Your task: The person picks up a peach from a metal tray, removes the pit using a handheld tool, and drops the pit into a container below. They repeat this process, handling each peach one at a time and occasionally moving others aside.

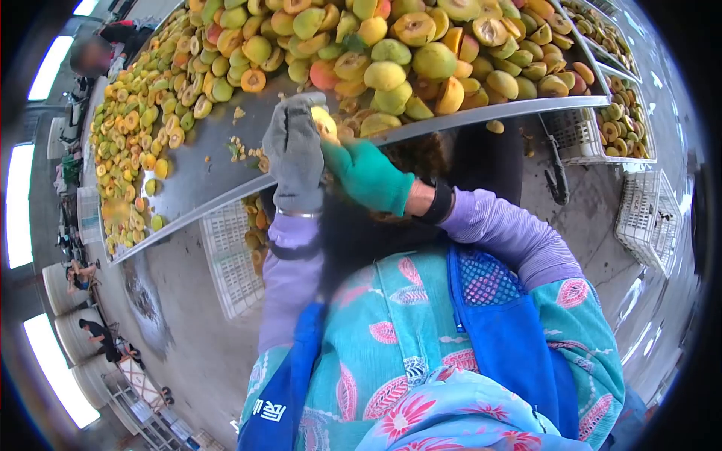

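My left hand, in a grey glove, is closed on a yellow apricot above the near edge of the metal table. My right hand, in a green glove, meets it from the right with its fingers curled in and pressed against the apricot's lower side. Whether those fingers also hold a small tool is hidden. Just beyond both hands lies a large heap of apricots, many of them halved with the hollow showing, some whole and greenish.
The metal table has a raised rim running past my hands. White plastic crates stand below: one at the left, one at the right, and one with apricot halves. Other people are far off at the left.
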